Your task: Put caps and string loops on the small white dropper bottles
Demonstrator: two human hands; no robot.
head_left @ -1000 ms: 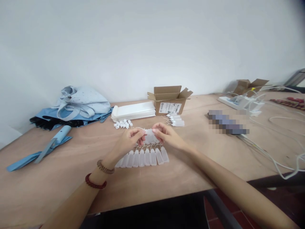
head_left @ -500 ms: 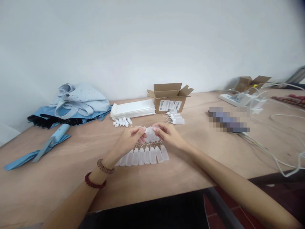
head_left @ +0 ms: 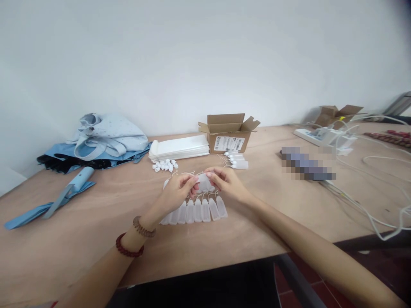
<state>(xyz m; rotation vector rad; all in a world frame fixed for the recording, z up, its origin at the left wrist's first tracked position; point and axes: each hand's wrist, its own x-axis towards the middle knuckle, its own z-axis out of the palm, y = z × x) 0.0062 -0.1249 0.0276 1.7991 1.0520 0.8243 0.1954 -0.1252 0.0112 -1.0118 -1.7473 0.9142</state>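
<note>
My left hand (head_left: 176,193) and my right hand (head_left: 227,183) meet over the middle of the wooden table (head_left: 96,239), fingers pinched on one small translucent plastic bottle (head_left: 203,184) held between them. Thin string shows at the fingertips. Just below the hands a row of several similar small bottles (head_left: 197,211) lies side by side on the table. A few more capped bottles (head_left: 236,160) lie beyond my right hand, and a small heap of white caps (head_left: 165,165) beyond my left.
A stack of flat white bags (head_left: 180,149) and an open cardboard box (head_left: 228,133) stand at the back. A folded blue umbrella (head_left: 61,196) and light blue cloth (head_left: 105,137) lie left. Cables (head_left: 369,214), a power strip (head_left: 321,136) and another box (head_left: 338,113) are right.
Both hands stay on the same small bottle with only slight finger shifts. The view has moved a little.
</note>
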